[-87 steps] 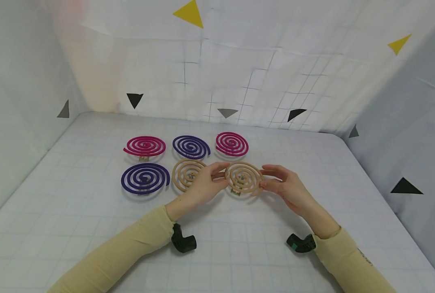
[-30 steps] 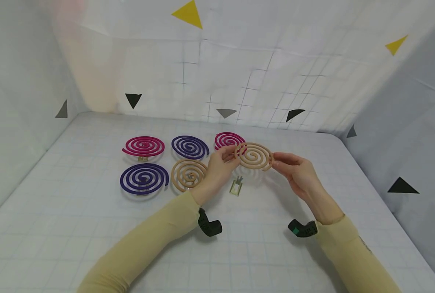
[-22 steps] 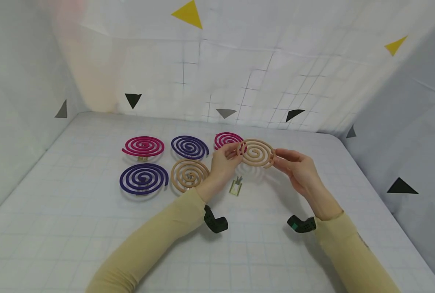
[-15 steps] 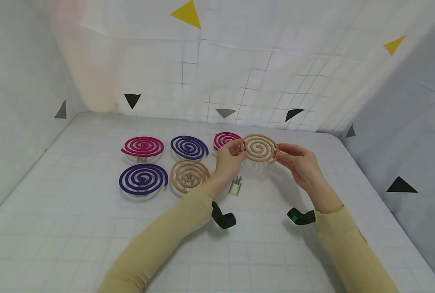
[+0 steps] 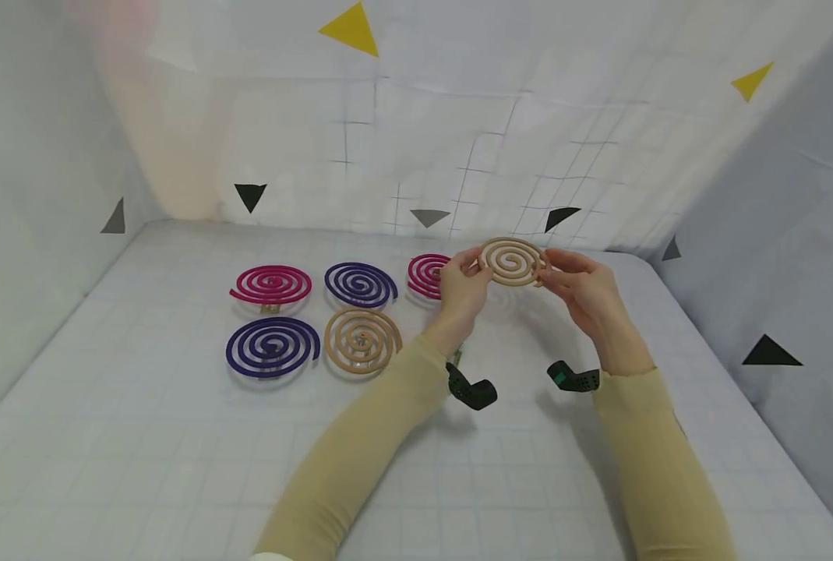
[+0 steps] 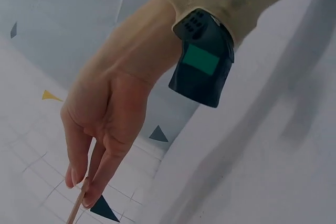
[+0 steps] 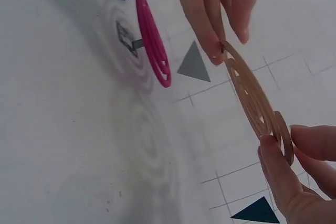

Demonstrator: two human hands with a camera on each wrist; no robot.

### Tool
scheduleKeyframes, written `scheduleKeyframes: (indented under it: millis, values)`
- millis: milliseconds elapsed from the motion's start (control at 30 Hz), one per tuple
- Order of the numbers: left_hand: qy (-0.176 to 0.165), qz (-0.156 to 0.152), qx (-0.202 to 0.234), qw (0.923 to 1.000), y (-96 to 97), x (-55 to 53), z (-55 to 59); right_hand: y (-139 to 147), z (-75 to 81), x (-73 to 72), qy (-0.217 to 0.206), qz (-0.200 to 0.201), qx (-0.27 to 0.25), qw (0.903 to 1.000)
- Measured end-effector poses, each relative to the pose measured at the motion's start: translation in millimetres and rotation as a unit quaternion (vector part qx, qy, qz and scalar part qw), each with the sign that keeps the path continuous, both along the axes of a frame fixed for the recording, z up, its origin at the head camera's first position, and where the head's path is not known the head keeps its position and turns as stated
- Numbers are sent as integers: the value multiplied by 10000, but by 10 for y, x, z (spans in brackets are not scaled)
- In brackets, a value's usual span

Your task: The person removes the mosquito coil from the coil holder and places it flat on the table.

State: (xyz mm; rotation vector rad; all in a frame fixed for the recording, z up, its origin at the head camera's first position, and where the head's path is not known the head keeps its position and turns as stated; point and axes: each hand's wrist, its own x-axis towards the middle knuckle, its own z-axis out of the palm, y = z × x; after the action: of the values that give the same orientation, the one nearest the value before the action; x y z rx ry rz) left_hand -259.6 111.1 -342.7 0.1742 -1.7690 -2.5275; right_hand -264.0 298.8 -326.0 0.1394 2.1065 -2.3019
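Both hands hold a tan mosquito coil (image 5: 510, 259) above the back right of the table. My left hand (image 5: 462, 294) pinches its left edge between thumb and fingers, and my right hand (image 5: 594, 300) pinches the right edge. In the right wrist view the coil (image 7: 251, 98) is tilted, well off the table, its faint shadow below. Only a thin edge of the coil (image 6: 77, 203) shows in the left wrist view. A small metal stand (image 5: 456, 360) sits on the table, mostly hidden behind the left wrist.
Left of the hands, several coils rest on metal stands in two rows. A pink coil (image 5: 271, 285), a purple coil (image 5: 361, 284) and a partly covered pink coil (image 5: 425, 275) form the back row. In front are another purple coil (image 5: 272, 347) and another tan coil (image 5: 362, 340).
The tan coil has come up off its metal stand and travelled toward the back right, held by both hands throughout. The left forearm now covers most of that stand.
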Motion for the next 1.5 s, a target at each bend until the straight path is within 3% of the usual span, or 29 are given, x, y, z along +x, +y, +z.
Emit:
scheduleKeyframes:
  millis: [233,533,667,1067,1267,1500]
  values:
    - [-285,279,1063,9935,113,-57,35,84,77,-78,151,32,-37,9999]
    - [-465,582,1684,9829,264,-116,2,218,-27,-160,138,-124,-663,9976]
    - [-437,505,1748,9823,306,-118,0,287,-65,-173,133,-126,-869,9960]
    - [-544,405,1925,9790,418,-98,-151,400,-188,-164,-145,-57,-1424,9897]
    - [-835,239,2294,9694,455,-135,-235,453,-272,-181,-383,-46,-1417,9892]
    - [-927,62,2784,9560,461,-183,-335,487,-354,-216,-502,-89,-1720,9838]
